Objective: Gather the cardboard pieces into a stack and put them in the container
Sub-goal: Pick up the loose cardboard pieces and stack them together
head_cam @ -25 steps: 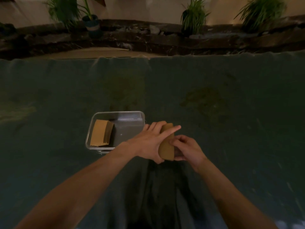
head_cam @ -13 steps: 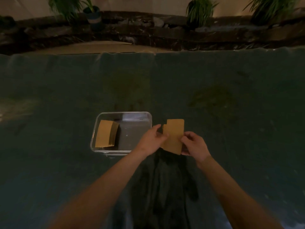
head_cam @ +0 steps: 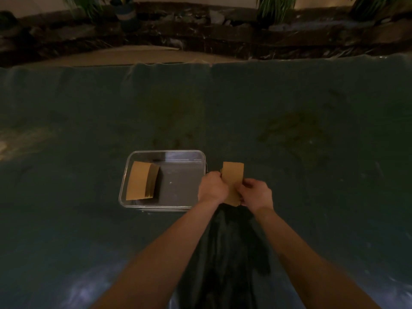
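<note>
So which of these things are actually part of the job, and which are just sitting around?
Part of the job:
- held cardboard stack, in left hand and right hand
- clear container
- cardboard stack inside it

Just around:
- green cloth
- potted plants

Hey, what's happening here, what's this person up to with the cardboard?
A person is gathering cardboard pieces. Both hands, the left hand and right hand, hold a small stack of cardboard pieces upright above the dark cloth, just right of a clear container. Another cardboard stack already lies in the container's left side. The held stack has not gone in yet.
</note>
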